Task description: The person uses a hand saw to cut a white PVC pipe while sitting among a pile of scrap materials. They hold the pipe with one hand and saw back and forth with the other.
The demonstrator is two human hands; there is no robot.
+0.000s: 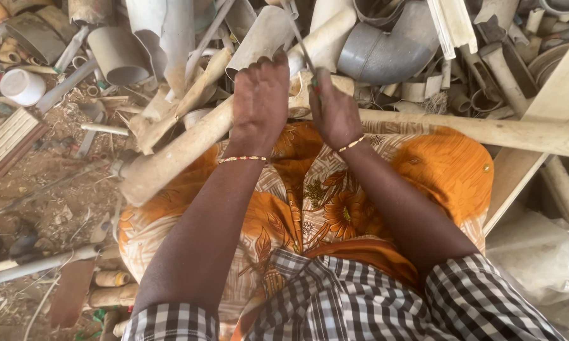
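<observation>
My left hand (pixel 260 95) presses flat on a dirty pipe (pixel 190 142) lying across my lap, while my right hand (pixel 333 110) grips a thin blade (pixel 299 38) above it. Heaped scrap pipes (pixel 171 38), a grey elbow (pixel 385 47) and a white cup (pixel 21 86) crowd the ground ahead.

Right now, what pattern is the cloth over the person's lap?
Orange and cream floral print on the lap cloth, clearest in the head view.
</observation>
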